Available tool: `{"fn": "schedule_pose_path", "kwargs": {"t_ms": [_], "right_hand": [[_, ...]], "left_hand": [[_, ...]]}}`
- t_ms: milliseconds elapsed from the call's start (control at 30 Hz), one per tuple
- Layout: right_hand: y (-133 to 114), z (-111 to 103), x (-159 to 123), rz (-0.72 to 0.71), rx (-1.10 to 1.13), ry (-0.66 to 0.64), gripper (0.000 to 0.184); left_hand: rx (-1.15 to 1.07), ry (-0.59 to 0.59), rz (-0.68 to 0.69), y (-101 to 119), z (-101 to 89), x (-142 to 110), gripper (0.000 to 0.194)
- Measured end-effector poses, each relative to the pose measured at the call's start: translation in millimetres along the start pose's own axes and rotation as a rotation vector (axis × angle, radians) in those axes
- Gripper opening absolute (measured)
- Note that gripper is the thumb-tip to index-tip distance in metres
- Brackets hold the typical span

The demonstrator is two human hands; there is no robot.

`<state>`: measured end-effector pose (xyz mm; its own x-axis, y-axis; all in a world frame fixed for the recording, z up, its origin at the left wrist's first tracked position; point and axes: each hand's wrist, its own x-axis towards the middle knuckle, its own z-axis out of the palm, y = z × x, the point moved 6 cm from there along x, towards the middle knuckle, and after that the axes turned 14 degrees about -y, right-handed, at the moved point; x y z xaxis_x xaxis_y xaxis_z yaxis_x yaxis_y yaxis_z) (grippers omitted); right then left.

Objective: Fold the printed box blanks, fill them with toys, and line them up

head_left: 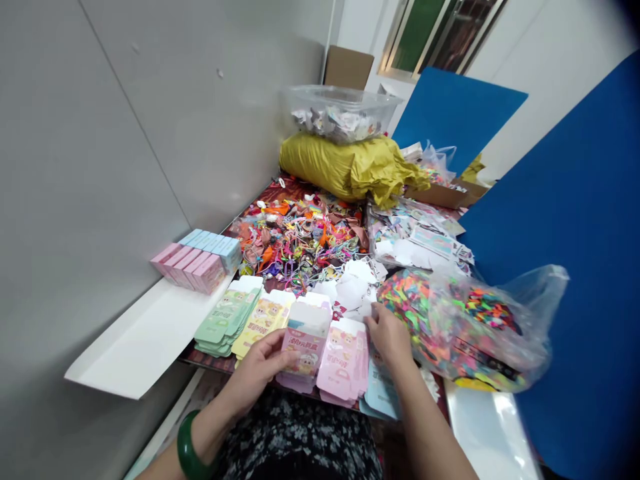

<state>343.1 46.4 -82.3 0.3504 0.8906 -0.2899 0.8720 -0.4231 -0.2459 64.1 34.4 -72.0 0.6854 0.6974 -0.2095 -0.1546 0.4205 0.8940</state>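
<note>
My left hand pinches the side of a small pink-purple carton, held upright with its top flaps raised. Over the near edge of the white paper cutouts is my right hand, its fingers closed; what they hold, if anything, is hidden. Flattened cartons lie in stacks along the table's near edge: green, yellow, pink and blue. The blue stack is partly covered by my right wrist.
A heap of colourful small trinkets lies behind the stacks. Filled pink and blue boxes stand on a white tray at left. At right sits a clear bag of bright pieces. Behind are a yellow sack and a plastic bin.
</note>
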Motion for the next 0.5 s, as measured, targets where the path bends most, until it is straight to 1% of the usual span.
{"fn": "schedule_pose_path", "kwargs": {"t_ms": [167,267,367,433,500], "right_hand": [[4.0,2.9,-2.0,0.059,0.037,0.062,0.026],[4.3,0.1,-6.4,0.044,0.103,0.107,0.021],[5.0,-11.6,-8.1,-0.026,0.208,0.141,0.021],[7.1,-23.5,-7.2,-0.083,0.282,0.153,0.025],[10.4,-36.6,-6.3,-0.144,0.441,0.172,0.029]], "left_hand": [[-0.079,0.018,-0.007,-2.6,-8.1,8.3,0.039],[-0.074,0.021,-0.011,-1.3,-10.5,14.3,0.039],[-0.064,0.01,-0.022,0.6,-10.5,20.3,0.038],[-0.055,0.006,-0.025,2.8,-10.3,24.1,0.036],[-0.041,0.007,-0.026,5.6,-10.4,27.9,0.034]]}}
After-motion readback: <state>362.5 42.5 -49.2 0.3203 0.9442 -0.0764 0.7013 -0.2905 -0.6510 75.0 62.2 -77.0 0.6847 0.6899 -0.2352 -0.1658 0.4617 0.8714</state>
